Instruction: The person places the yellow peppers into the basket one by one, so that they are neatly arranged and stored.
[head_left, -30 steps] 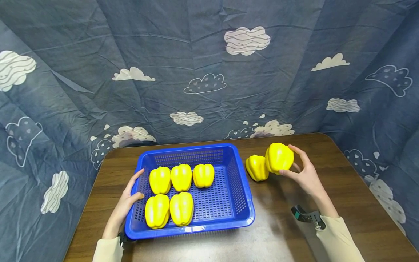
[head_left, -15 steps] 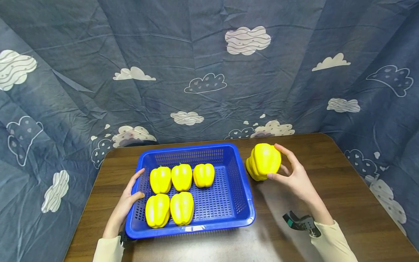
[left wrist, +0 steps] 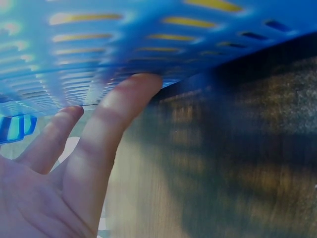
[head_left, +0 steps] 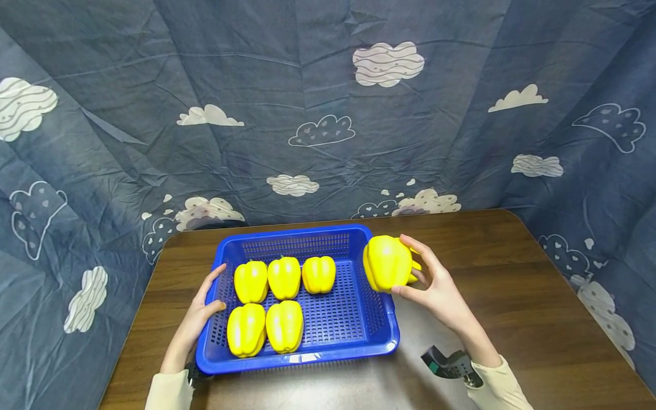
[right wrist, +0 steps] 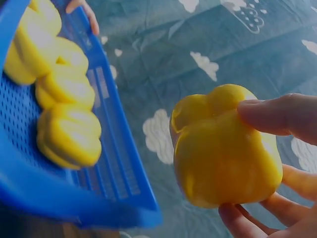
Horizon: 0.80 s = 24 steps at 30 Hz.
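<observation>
Pepper over basket rim.
My right hand (head_left: 435,287) grips the yellow pepper (head_left: 386,263); left hand (head_left: 197,313), fingers seemingly straight, steadies the blue basket (head_left: 381,330).

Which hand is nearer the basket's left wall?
Left. The left hand touches the basket at that wall; the right hand holds a pepper over its opposite rim.

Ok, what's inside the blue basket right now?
Five yellow peppers lie in the blue basket, three behind, two in front. The held pepper hides part of its right rim.
</observation>
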Motion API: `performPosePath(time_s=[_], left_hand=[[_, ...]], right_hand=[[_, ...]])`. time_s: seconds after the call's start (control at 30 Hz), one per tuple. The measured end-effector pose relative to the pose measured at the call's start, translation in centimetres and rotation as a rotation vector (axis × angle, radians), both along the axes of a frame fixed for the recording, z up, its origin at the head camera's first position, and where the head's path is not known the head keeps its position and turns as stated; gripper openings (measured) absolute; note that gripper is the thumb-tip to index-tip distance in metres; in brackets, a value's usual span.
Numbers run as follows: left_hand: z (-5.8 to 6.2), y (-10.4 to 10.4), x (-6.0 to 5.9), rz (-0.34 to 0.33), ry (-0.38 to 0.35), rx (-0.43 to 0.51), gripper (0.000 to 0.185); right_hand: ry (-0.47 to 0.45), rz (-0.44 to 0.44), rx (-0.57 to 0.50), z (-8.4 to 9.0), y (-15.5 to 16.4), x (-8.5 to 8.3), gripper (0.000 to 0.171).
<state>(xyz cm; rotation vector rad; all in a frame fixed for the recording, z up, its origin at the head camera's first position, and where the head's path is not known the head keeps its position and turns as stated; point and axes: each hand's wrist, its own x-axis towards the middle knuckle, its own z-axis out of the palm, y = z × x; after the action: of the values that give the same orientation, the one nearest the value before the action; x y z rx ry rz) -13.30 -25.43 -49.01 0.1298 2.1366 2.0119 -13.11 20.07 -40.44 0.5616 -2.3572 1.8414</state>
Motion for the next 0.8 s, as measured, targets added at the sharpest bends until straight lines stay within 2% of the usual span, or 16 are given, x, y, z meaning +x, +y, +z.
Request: performPosePath(time_s=[0.13,0.37,0.67,0.8], left_hand=[[-0.1,-0.1,0.0,-0.001,-0.003,-0.005,0.073],[-0.1,-0.1,0.0,-0.001,-0.010,-0.001,0.073],[-0.2,-0.1,0.0,-0.012,0.017,0.002,0.072],[-0.3,-0.2,-0.1,-0.005,0.005,-0.009,0.073]], right_hand=[[-0.016,0.035,-0.003,-0.3,-1.3,0.3,0.087],[-0.053,0.081,0.054,-1.2,-3.5,1.3,0.085],[-0.070,0.088,0.068,-2.1,-5.7,2.1,0.083],[-0.056,0.100,0.062,-2.7,-6.5,2.2,0.083]])
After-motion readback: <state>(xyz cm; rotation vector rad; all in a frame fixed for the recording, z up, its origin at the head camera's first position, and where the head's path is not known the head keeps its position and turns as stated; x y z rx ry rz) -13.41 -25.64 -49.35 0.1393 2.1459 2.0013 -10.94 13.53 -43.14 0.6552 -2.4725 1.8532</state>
